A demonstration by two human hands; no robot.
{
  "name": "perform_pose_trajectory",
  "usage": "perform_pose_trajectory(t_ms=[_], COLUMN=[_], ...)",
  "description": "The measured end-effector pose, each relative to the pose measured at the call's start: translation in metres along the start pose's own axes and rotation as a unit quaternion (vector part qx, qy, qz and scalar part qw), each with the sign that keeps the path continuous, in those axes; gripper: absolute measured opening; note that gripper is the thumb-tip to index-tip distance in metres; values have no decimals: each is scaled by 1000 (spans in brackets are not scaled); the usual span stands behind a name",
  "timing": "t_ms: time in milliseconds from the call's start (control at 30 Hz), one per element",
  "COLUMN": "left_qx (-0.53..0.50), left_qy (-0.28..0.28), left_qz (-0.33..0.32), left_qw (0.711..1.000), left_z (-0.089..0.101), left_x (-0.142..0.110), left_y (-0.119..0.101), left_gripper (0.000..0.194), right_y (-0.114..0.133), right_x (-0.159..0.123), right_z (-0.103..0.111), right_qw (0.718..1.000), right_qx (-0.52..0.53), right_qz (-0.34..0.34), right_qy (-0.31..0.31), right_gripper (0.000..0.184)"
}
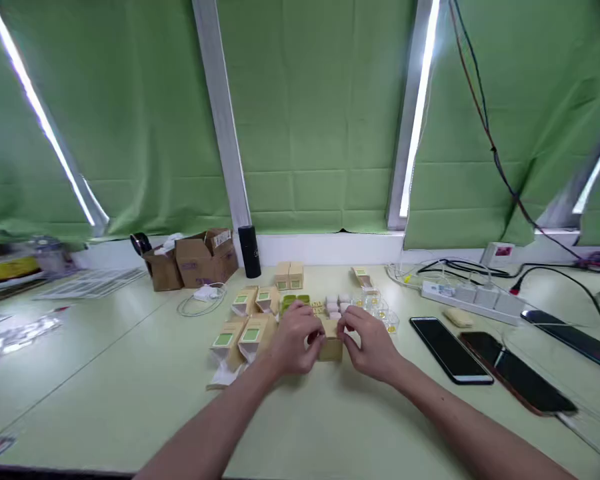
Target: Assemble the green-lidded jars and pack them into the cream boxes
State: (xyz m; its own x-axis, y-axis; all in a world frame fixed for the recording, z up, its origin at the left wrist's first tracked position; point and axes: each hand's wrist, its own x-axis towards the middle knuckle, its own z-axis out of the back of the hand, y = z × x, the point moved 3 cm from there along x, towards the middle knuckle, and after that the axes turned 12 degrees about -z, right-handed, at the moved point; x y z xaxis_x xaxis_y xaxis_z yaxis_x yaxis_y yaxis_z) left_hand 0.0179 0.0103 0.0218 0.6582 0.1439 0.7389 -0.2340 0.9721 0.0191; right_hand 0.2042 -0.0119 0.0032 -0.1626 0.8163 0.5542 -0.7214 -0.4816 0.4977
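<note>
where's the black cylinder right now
In the head view, the black cylinder stands left of centre, beyond the left hand, just right of the larger cardboard box.

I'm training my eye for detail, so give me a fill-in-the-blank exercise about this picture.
1. The small tan cardboard box is ____ the person's left hand and right hand.
2. In the picture, the tall black cylinder stands to the ____ of the larger brown cardboard carton.
3. The large creased sheets hanging behind the pale smooth table are coloured ____.

Missing words: between; right; green.
</note>
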Motion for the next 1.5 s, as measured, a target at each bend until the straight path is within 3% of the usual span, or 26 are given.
perform_pose_trajectory(t_ms=[400, 600, 733, 867, 1133, 1267, 1500], left_qx=[-11, 30, 57, 87, 99, 51, -26], left_qy=[5, 0, 30, 54, 31, 19, 42], left_qz=[40, 180, 250, 256, 262, 319, 351], left_qw=[999, 983, 966, 961, 959, 946, 935], left_z=[-5, -9, -15, -18, -13, -10, -16], left_x=[-1, -5, -8, -10, -6, -5, -7], left_y=[1, 10, 17, 19, 16, 20, 24], left_gripper=[11, 20, 24, 30, 39, 29, 37], right_y=[-1, -3, -4, -10, -28, -21, 0], right_x=[-2, -2, -3, -1, 6, 3, -4], right_z=[1, 5, 4, 1, -4, 2, 5], right_qw=[999, 998, 997, 997, 988, 993, 996], right_qx=[-3, -8, -20, -33, -52, -26, -28], right_qz=[-23, -40, -42, -52, -138, -113, -56], right_qy=[25, 44, 57, 54, 41, 31, 64], right_gripper=[16, 24, 31, 33, 21, 20, 32])
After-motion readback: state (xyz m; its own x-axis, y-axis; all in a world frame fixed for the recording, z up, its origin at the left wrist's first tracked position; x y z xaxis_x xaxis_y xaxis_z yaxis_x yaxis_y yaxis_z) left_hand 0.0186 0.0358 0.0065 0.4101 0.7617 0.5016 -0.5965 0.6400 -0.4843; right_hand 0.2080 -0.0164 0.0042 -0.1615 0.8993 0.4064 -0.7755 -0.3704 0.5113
